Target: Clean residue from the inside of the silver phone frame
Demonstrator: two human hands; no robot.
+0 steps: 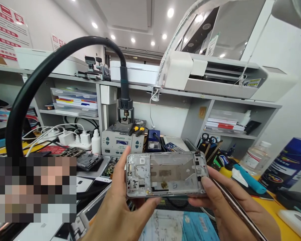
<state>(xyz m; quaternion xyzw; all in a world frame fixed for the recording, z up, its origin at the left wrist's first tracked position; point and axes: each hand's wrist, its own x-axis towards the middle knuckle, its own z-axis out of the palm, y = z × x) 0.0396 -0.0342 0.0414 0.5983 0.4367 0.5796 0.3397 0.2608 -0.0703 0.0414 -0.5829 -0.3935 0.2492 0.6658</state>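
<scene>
A bare smartphone frame (165, 170) is held up sideways in both hands, its hollow inner side facing me. My left hand (122, 204) grips its left end, with fingers along the edge and the thumb under the lower rim. My right hand (230, 204) pinches the right end, thumb on the face near the corner. A slim, shiny metal tool (237, 206) also lies in my right hand, slanting down to the right; its tip is hidden. Below the frame is a blue and whitish work pad (175, 224).
Behind stands a hot air rework station (121, 142), its black hose (65, 50) arching over the left. Opened phones (87, 160) lie to the left. A clear bottle (257, 155), a blue can (282, 167) and a white computer mouse (296, 222) are at the right.
</scene>
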